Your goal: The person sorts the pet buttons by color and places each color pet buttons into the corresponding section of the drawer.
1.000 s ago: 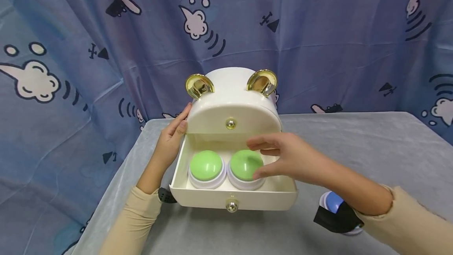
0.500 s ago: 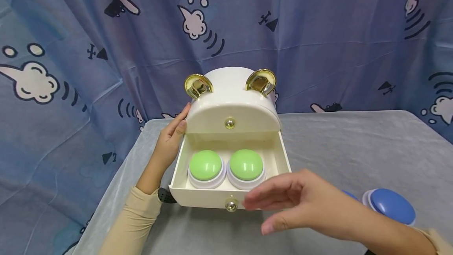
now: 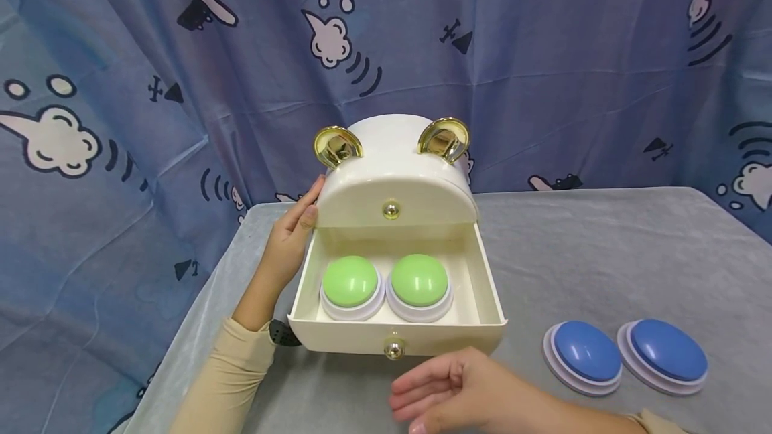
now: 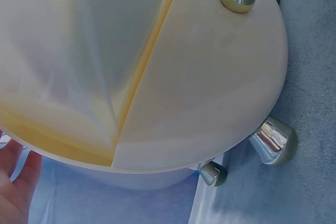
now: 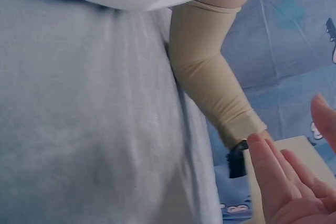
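A white two-drawer box [image 3: 398, 173] with gold ears stands mid-table, its lower drawer [image 3: 338, 338] pulled out. Inside that drawer two green domed buttons [image 3: 350, 282] with white bases sit side by side. My left hand [image 3: 286, 243] rests along the box's left side, fingers fairly straight, thumb at the front edge; some of its fingers [image 4: 29, 177] show in the left wrist view. Below the drawer front, my right hand [image 3: 449, 390] hovers with nothing in it, fingers extended and thumb apart. The right wrist view shows its fingers [image 5: 273, 177] spread from the thumb.
Two blue domed buttons [image 3: 588, 351] on white bases lie on the grey cloth-covered table [image 3: 579, 246] at the right. A patterned blue curtain [image 3: 398, 32] hangs behind the table. Gold knobs [image 3: 394, 348] stick out from the drawer fronts.
My right hand has drawn back from over the right green button, down and toward me to below the drawer front. The blue buttons have come into view. My left hand stays put.
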`<state>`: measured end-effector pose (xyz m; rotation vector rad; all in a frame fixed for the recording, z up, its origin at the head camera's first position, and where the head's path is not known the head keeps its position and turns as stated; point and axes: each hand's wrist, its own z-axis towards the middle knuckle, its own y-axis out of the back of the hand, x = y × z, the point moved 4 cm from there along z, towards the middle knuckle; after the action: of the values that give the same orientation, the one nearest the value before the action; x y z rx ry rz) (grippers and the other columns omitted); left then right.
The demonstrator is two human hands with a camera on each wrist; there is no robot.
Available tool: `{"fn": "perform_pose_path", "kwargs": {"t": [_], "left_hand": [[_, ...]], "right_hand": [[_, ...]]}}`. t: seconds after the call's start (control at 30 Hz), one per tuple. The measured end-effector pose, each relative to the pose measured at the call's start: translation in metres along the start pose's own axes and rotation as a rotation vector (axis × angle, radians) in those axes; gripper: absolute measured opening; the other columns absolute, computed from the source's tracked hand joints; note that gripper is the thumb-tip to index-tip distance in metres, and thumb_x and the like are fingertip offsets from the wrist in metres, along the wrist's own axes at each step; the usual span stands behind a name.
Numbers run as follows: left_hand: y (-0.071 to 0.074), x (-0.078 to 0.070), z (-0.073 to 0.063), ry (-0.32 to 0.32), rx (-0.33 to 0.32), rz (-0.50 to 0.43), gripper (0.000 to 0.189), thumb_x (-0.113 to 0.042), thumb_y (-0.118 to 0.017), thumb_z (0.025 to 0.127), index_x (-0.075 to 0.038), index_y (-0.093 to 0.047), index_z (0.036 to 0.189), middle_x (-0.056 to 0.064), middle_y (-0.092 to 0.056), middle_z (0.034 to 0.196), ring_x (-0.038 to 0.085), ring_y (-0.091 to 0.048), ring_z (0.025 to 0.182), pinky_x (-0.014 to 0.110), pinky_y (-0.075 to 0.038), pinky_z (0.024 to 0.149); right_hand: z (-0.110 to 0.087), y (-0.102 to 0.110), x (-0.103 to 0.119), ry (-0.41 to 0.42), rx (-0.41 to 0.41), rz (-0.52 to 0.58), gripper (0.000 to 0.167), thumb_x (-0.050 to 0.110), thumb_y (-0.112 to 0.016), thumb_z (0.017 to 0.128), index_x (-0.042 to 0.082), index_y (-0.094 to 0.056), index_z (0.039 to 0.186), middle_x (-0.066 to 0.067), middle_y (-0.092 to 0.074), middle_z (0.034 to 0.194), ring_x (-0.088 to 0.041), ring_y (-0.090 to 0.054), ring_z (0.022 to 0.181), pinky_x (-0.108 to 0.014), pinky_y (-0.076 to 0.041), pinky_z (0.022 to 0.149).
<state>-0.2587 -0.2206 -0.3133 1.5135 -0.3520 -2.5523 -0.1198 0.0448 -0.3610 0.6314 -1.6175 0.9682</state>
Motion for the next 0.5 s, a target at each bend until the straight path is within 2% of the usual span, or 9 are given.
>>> {"fn": "perform_pose_path", "kwargs": {"t": [0.1, 0.2, 0.37, 0.5], "left_hand": [[0.000, 0.001, 0.000, -0.003, 0.004, -0.001, 0.045, -0.024, -0.039, 0.109, -0.011, -0.040, 0.153, 0.003, -0.035, 0.161, 0.018, -0.029, 0.151, 0.022, -0.027, 0.122], [0.000, 0.001, 0.000, 0.001, 0.002, -0.005, 0.046, -0.024, -0.039, 0.109, -0.011, -0.040, 0.153, 0.003, -0.035, 0.161, 0.018, -0.029, 0.151, 0.021, -0.027, 0.122], [0.000, 0.001, 0.000, 0.005, -0.005, -0.008, 0.046, -0.026, -0.039, 0.109, -0.012, -0.041, 0.152, 0.002, -0.036, 0.161, 0.017, -0.030, 0.150, 0.024, -0.027, 0.122], [0.000, 0.000, 0.000, 0.005, -0.002, -0.004, 0.046, -0.025, -0.039, 0.109, -0.011, -0.041, 0.152, 0.002, -0.036, 0.161, 0.017, -0.030, 0.150, 0.030, -0.026, 0.123]], "right_hand": [[0.002, -0.001, -0.006, -0.028, -0.017, 0.062, 0.055, 0.003, -0.071, 0.089, -0.023, -0.047, 0.132, -0.034, -0.063, 0.124, -0.020, -0.070, 0.112, -0.023, -0.057, 0.089], [0.004, -0.002, -0.007, -0.025, -0.048, 0.053, 0.058, 0.006, -0.071, 0.091, -0.022, -0.045, 0.134, -0.032, -0.064, 0.125, -0.018, -0.070, 0.112, -0.022, -0.057, 0.089], [0.010, -0.003, -0.011, -0.016, -0.129, 0.100, 0.055, 0.011, -0.064, 0.097, -0.021, -0.042, 0.137, -0.029, -0.062, 0.130, -0.016, -0.068, 0.115, -0.026, -0.055, 0.096], [0.015, -0.004, -0.015, -0.018, -0.187, 0.185, 0.051, 0.016, -0.057, 0.101, -0.019, -0.045, 0.136, -0.023, -0.062, 0.133, -0.015, -0.067, 0.116, -0.029, -0.055, 0.099]]}}
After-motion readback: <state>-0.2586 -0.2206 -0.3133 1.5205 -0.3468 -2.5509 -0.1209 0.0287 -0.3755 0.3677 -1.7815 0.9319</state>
